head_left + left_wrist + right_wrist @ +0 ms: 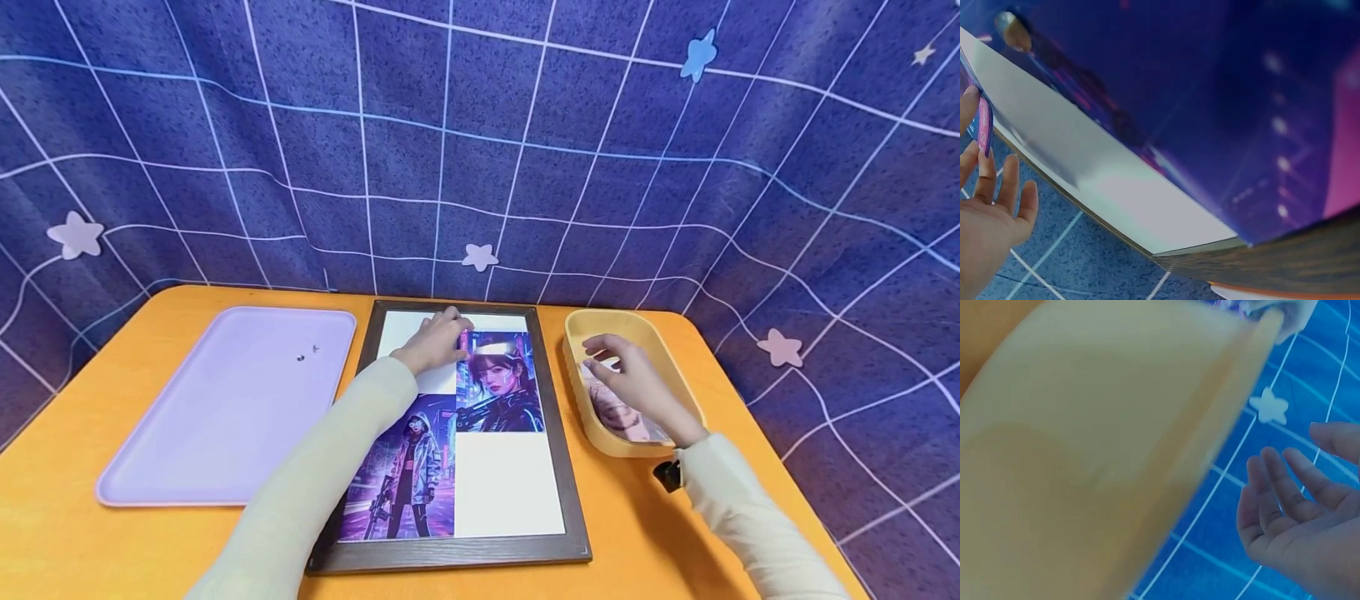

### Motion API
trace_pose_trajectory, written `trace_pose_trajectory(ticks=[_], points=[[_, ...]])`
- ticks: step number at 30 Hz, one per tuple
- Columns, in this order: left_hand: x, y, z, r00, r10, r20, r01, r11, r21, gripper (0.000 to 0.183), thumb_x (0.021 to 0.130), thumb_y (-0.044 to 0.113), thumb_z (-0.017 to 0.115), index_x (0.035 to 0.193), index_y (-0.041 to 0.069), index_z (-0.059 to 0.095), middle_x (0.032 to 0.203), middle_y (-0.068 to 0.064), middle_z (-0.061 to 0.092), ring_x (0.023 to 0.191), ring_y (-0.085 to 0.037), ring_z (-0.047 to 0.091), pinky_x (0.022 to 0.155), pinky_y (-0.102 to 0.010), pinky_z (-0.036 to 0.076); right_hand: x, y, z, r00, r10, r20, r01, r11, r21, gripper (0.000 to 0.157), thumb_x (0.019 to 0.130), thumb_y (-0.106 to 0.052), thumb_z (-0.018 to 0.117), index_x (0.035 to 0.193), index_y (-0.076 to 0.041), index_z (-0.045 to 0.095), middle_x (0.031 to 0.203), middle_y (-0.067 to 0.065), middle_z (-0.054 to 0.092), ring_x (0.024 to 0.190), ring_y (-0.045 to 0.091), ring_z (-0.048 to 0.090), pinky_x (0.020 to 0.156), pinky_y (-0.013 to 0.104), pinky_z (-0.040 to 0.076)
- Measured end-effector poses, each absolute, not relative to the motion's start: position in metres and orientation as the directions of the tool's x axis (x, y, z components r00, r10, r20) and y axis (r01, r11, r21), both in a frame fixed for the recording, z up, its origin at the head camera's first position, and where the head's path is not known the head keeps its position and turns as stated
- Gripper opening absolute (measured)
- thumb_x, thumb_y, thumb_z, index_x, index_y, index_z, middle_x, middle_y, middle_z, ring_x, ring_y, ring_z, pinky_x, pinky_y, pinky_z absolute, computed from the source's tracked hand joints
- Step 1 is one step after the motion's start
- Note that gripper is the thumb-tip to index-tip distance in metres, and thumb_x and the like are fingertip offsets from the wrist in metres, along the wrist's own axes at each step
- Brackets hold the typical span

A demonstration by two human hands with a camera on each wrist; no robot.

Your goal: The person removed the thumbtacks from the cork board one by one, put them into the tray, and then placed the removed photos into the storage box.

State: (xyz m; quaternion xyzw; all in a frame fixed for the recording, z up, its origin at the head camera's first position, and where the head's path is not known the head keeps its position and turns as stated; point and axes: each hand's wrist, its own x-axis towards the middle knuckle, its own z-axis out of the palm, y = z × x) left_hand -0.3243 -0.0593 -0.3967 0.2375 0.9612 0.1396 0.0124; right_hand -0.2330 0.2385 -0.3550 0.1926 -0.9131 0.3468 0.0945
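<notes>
In the head view, a dark frame (572,500) with a white backing (510,483) lies on the table. My left hand (438,340) is over its upper half, at the top left corner of a purple neon picture card (504,392). Thumb and fingers pinch this card's edge (985,125) in the left wrist view, and the edge bends upward. Another card (420,467), with a full-length hooded figure, lies at the frame's lower left. My right hand (633,379) hovers over a yellow basket (678,367), fingers loosely curved around nothing. Inside the basket lies a pinkish picture (618,415), partly hidden.
To the left lies a lilac tray (225,400) with two tiny items on it, one a shiny metallic piece (301,357). The orange table (622,533) ends at a blue gridded curtain (405,183) with stars. A black device (667,477) sits at my right wrist.
</notes>
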Motion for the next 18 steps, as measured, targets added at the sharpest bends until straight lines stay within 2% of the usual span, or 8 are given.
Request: trace_pose_trajectory(ticks=[9, 15, 18], points=[[-0.322, -0.061, -0.395, -0.882, 0.464, 0.089, 0.469, 0.837, 0.283, 0.046, 0.078, 0.025, 0.071, 0.120, 0.011, 0.057, 0.119, -0.013, 0.048, 0.107, -0.030, 0.047, 0.092, -0.047, 0.035, -0.236, 0.269, -0.349, -0.930, -0.222, 0.292, -0.357, 0.736, -0.576, 0.024, 0.087, -0.006, 0.056, 0.109, 0.004, 0.057, 0.097, 0.020, 0.064, 0.088, 0.031, 0.062, 0.074, 0.037, 0.050], [-0.322, -0.062, -0.395, -0.888, 0.455, 0.069, 0.454, 0.840, 0.297, 0.049, 0.079, 0.024, 0.070, 0.124, 0.011, 0.054, 0.126, -0.013, 0.048, 0.112, -0.032, 0.046, 0.097, -0.049, 0.033, -0.236, 0.294, -0.349, -0.942, -0.165, 0.293, -0.310, 0.762, -0.568, 0.025, 0.089, -0.010, 0.055, 0.111, 0.003, 0.058, 0.099, 0.020, 0.065, 0.087, 0.032, 0.062, 0.071, 0.021, 0.047], [-0.324, -0.061, -0.396, -0.886, 0.460, 0.060, 0.457, 0.843, 0.284, 0.051, 0.079, 0.025, 0.070, 0.125, 0.012, 0.053, 0.130, -0.012, 0.050, 0.117, -0.032, 0.045, 0.098, -0.051, 0.032, -0.235, 0.306, -0.349, -0.941, -0.141, 0.306, -0.298, 0.772, -0.561, 0.025, 0.089, -0.010, 0.055, 0.109, 0.004, 0.058, 0.099, 0.021, 0.064, 0.087, 0.025, 0.061, 0.070, 0.013, 0.044]])
